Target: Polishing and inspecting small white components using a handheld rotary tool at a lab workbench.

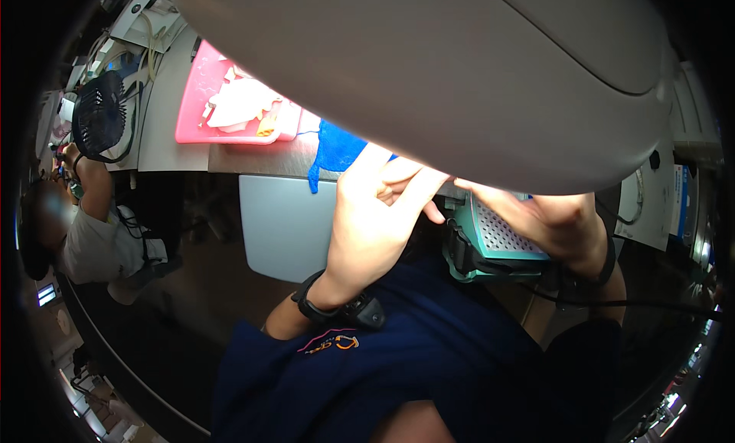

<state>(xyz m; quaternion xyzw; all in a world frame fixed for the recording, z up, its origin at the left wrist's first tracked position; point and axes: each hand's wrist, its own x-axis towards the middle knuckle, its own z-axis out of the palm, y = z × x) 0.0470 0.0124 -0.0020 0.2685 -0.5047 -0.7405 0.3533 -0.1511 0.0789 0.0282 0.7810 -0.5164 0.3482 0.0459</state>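
Note:
My left hand (375, 221) is at the middle, with its fingers bent and pressed together at the lower edge of a big grey rounded housing (475, 83). My right hand (563, 225) reaches in from the right, its fingertips close to those of the left. The housing covers part of both hands. Whatever they pinch is hidden or too small to make out. A blue cloth (337, 148) lies just beyond the left hand, on the metal work surface (260, 158). Under the right hand is a green box (475, 263) with a perforated metal plate (501, 232).
A pink tray (184, 121) with pale pieces stands at the far left of the surface. A light grey panel (283, 228) sticks out below the edge. A black cable (651, 301) runs off to the right. Another person (107, 240) works at the left, near a dark ribbed device (99, 114).

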